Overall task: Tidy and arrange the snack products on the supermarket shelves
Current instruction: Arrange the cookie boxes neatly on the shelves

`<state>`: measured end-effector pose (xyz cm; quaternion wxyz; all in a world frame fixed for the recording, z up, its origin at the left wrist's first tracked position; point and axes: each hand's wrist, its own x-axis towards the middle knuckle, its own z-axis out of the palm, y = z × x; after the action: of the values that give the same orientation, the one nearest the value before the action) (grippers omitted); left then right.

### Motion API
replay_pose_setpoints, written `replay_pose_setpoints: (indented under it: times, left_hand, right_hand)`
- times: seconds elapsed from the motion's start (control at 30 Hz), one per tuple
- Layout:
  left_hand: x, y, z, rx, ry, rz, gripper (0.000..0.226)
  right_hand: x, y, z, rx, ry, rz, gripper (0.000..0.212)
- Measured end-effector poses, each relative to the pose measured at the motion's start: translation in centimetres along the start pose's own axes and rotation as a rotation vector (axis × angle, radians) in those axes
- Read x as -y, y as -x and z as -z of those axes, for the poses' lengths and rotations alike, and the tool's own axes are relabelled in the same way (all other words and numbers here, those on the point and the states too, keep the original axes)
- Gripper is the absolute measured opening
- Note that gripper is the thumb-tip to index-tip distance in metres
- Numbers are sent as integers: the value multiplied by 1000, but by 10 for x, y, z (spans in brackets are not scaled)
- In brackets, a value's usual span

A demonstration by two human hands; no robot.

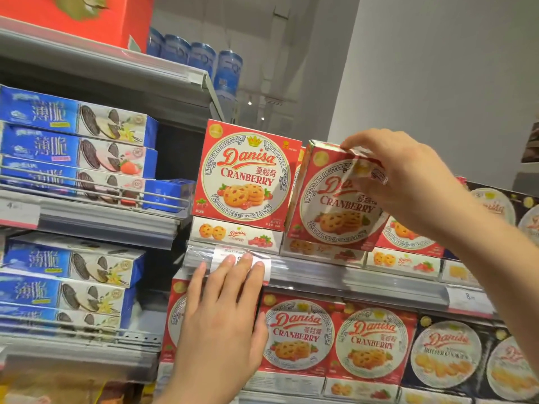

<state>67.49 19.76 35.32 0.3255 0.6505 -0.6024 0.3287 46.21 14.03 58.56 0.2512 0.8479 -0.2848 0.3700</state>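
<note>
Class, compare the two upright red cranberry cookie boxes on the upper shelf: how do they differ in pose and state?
The left cranberry box stands straight and squarely faces out; the right cranberry box leans, turned askew. No hand touches the left box; the right hand grips the right box's top corner. Both show the same red Danisa Cranberry design and stand on flat-lying boxes.

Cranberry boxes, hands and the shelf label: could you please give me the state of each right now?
Tilted cranberry box: leaning, gripped at its top corner.
Upright cranberry box: standing square on flat-lying boxes, untouched.
Right hand: pinching the tilted box.
Left hand: fingers straight, fingertips on the price label.
</note>
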Motion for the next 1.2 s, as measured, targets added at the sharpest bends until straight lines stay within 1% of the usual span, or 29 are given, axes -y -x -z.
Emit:
replay_pose_setpoints:
  times: [0.03,0.07,0.13,0.2,0.27,0.33,0.57,0.7,1.0,1.2]
  left_hand:
    - [0,0,0,0,-2,-3,66]
    - [0,0,0,0,-3,-5,66]
    - [1,0,1,7,-5,-5,67]
    - [1,0,2,17,-6,-5,67]
    - [2,0,2,25,-8,-6,68]
    - [2,0,2,25,-11,-6,68]
    - [2,0,0,5,-18,-13,68]
    - [2,0,0,-5,-21,-22,70]
    - [0,1,0,38,-31,-8,73]
    - [0,1,0,34,-25,-8,73]
  right_hand:
    - [0,-2,-1,-1,48,11,52]
    - [1,-3,-3,14,104,14,59]
    - [4,-2,-8,78,254,-12,86]
    - [8,2,-20,90,387,-18,111]
    - [10,5,-30,54,432,-3,120]
    - [10,4,-33,35,427,3,121]
    - [9,-6,-35,105,367,-12,119]
    - [5,-8,-40,102,361,-9,117]
    - [4,-9,-38,135,285,-14,114]
    - [1,-10,-43,142,309,3,114]
